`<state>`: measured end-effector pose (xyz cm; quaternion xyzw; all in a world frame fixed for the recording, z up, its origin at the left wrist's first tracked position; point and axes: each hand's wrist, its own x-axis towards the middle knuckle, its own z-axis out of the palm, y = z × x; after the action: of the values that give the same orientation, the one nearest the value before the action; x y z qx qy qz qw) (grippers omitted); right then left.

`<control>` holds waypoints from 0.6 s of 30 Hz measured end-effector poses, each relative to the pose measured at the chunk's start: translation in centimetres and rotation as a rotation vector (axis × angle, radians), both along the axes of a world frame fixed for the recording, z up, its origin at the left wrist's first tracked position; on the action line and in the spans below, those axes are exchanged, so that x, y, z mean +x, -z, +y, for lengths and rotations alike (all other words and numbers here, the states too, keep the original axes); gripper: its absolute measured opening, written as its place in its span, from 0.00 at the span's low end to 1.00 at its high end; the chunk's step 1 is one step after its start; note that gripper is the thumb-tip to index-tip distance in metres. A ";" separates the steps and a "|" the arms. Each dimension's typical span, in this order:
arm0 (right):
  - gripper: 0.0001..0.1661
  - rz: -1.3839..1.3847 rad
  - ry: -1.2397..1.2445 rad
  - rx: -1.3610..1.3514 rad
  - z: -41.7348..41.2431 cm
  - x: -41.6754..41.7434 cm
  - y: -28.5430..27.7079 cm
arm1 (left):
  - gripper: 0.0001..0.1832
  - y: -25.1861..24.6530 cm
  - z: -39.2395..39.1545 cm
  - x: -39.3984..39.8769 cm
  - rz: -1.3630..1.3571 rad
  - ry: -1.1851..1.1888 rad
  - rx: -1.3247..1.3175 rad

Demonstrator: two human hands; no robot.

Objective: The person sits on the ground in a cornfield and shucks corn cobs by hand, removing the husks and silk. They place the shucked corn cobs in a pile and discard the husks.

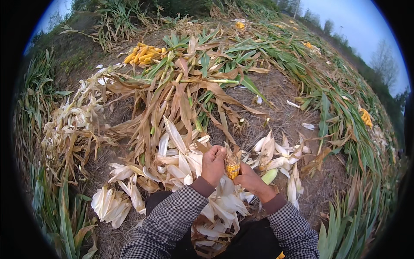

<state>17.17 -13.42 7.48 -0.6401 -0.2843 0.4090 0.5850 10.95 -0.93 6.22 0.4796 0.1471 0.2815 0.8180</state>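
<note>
An ear of corn (233, 167) with bared yellow kernels near its lower part stands upright between my two hands, dry husk and silk around its upper end. My right hand (250, 179) grips its lower right side. Beside its upper left edge, my left hand (213, 164) is closed with the thumb against the curled fingers; whether it pinches a piece of husk cannot be told. Pale stripped husks (223, 207) hang and lie below the ear, between my knees. More dry husks (184, 162) lie just left of my left hand, and others (278, 153) to the right.
Cut corn stalks with brown and green leaves (184, 97) lie in a heap ahead. Beyond them at the left sits a pile of husked yellow ears (144, 54). Green stalks (343, 126) run along the right, with another corn pile (365, 117). Short cut stubble (241, 124) sticks up from the soil.
</note>
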 end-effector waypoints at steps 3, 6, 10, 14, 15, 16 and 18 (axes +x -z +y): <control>0.40 -0.129 0.041 0.066 0.6 -0.8 -1.0 | 0.11 0.2 0.4 0.1 0.024 -0.053 -0.058; 0.39 -0.410 0.054 0.083 0.7 -1.2 -0.8 | 0.11 0.6 1.5 0.2 0.003 -0.056 -0.135; 0.37 -0.655 0.179 -0.018 0.2 -0.5 0.5 | 0.13 0.2 1.4 0.3 0.016 -0.057 -0.293; 0.35 -0.476 0.228 0.048 0.1 0.3 1.2 | 0.12 -0.4 1.3 -0.1 0.039 0.050 -0.496; 0.35 -0.422 0.223 0.068 0.1 0.5 1.1 | 0.13 -0.8 1.4 -0.2 0.039 0.058 -0.526; 0.32 -0.352 0.250 0.117 0.1 0.7 1.3 | 0.13 -1.4 1.5 -0.3 0.039 0.067 -0.555; 0.31 -0.189 0.280 0.157 -0.1 1.1 0.5 | 0.13 -1.5 2.1 -0.5 -0.004 0.120 -0.598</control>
<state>18.26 -13.53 7.00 -0.6613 -0.2770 0.2381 0.6552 10.44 1.20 7.76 0.2248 0.1934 0.1779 0.9383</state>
